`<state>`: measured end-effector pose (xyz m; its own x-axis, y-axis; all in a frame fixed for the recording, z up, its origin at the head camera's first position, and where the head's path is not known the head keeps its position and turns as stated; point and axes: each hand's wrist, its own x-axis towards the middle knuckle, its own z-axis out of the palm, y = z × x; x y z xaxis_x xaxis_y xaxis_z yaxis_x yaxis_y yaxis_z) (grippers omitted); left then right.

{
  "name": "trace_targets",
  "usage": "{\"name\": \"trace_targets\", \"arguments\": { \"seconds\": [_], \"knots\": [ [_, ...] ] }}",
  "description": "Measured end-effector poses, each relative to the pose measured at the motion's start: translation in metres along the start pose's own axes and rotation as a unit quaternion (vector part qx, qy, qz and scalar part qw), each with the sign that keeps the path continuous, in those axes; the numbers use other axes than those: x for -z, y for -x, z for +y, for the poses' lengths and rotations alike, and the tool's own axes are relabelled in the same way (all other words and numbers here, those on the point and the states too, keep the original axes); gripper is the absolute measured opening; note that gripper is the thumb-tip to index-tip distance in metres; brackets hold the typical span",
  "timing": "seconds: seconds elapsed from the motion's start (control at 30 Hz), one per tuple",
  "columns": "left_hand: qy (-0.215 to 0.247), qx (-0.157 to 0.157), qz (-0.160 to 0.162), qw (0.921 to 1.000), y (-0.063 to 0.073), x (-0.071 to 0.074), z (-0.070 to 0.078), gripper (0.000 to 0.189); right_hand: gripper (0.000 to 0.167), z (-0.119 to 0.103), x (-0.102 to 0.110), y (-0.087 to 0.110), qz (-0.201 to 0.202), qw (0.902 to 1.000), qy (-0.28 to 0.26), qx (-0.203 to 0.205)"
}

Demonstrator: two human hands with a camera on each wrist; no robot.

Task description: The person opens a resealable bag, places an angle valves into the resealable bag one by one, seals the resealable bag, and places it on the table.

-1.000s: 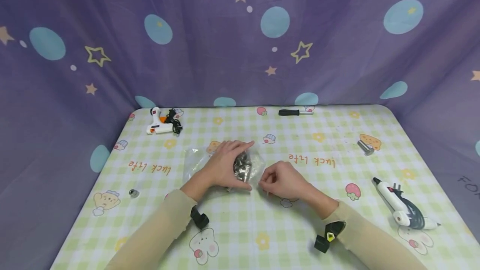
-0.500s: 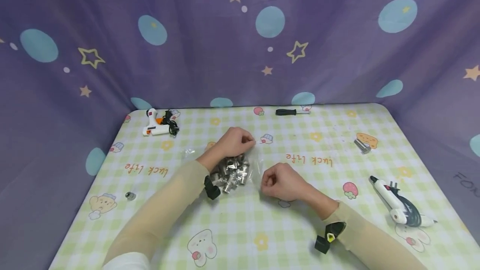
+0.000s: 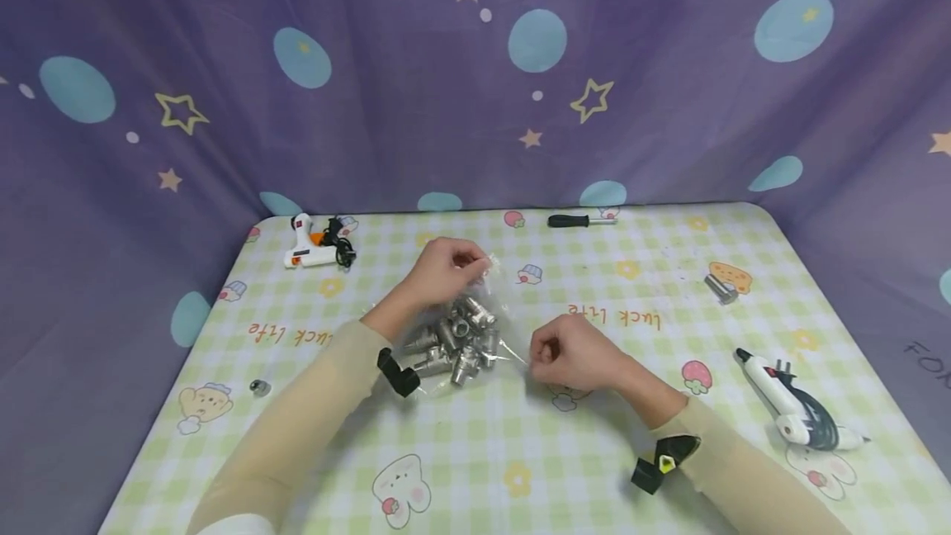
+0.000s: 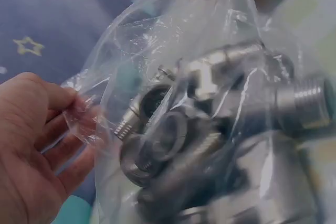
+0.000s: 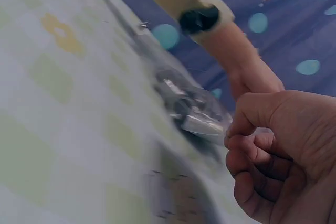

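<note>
A clear plastic bag (image 3: 511,322) with several shiny threaded metal fittings (image 3: 461,335) in it lies mid-table. My left hand (image 3: 446,269) pinches the bag's far edge between thumb and fingertips; the left wrist view shows the film (image 4: 86,106) bunched at those fingertips, with the fittings behind the plastic. On the near right side, my right hand (image 3: 575,352) pinches the bag's other edge, its remaining fingers curled. The film stretches in a taut strip toward the right hand. In the right wrist view, the bag (image 5: 197,111) reaches up to the thumb and forefinger.
A white glue gun (image 3: 315,253) with black cord lies back left, and another glue gun (image 3: 798,411) at the right. A black-handled screwdriver (image 3: 572,221) is at the back edge. One metal cylinder (image 3: 721,290) lies right, and a small metal fitting (image 3: 260,387) left.
My left hand has gone from lying over the bag to pinching and lifting its far edge. The fittings are now uncovered. My right hand has shifted slightly right, drawing the plastic taut.
</note>
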<state>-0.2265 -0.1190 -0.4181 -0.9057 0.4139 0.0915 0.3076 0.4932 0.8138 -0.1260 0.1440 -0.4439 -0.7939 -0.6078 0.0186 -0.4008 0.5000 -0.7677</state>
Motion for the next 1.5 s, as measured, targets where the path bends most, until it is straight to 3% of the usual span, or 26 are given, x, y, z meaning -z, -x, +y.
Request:
{"name": "trace_targets", "arguments": {
  "seconds": [0.2, 0.4, 0.57, 0.8, 1.0, 1.1, 1.27, 1.37, 1.5],
  "knots": [
    [0.142, 0.009, 0.044, 0.9888, 0.019, 0.027, 0.025, 0.02, 0.027, -0.01, 0.038, 0.011, 0.048, 0.9988, -0.006, 0.014],
    [0.216, -0.01, 0.099, 0.9714, 0.041, 0.048, 0.051, 0.023, 0.032, -0.033, 0.077, 0.019, 0.116, 0.9904, 0.03, 0.069],
    [0.264, -0.035, 0.128, 0.9553, 0.057, 0.052, 0.07, 0.01, 0.037, -0.053, 0.1, 0.025, 0.182, 0.9745, 0.049, 0.121],
    [0.297, -0.075, 0.138, 0.9418, 0.072, 0.047, 0.084, 0.016, 0.035, -0.071, 0.12, 0.028, 0.257, 0.9484, 0.048, 0.18],
    [0.329, -0.107, 0.162, 0.9241, 0.079, 0.038, 0.088, 0.023, 0.031, -0.074, 0.125, 0.025, 0.27, 0.9367, 0.042, 0.219],
    [0.335, -0.124, 0.18, 0.9167, 0.082, 0.035, 0.091, 0.024, 0.028, -0.072, 0.127, 0.022, 0.267, 0.9368, 0.023, 0.226],
    [0.32, -0.132, 0.195, 0.9176, 0.087, 0.029, 0.091, 0.009, 0.026, -0.068, 0.129, 0.02, 0.258, 0.9402, -0.006, 0.223],
    [0.315, -0.125, 0.194, 0.9205, 0.089, 0.026, 0.086, 0.011, 0.026, -0.064, 0.127, 0.019, 0.25, 0.9423, -0.014, 0.222],
    [0.321, -0.121, 0.196, 0.9186, 0.089, 0.022, 0.079, 0.015, 0.026, -0.059, 0.123, 0.017, 0.242, 0.9448, -0.016, 0.22]
  ]
}}
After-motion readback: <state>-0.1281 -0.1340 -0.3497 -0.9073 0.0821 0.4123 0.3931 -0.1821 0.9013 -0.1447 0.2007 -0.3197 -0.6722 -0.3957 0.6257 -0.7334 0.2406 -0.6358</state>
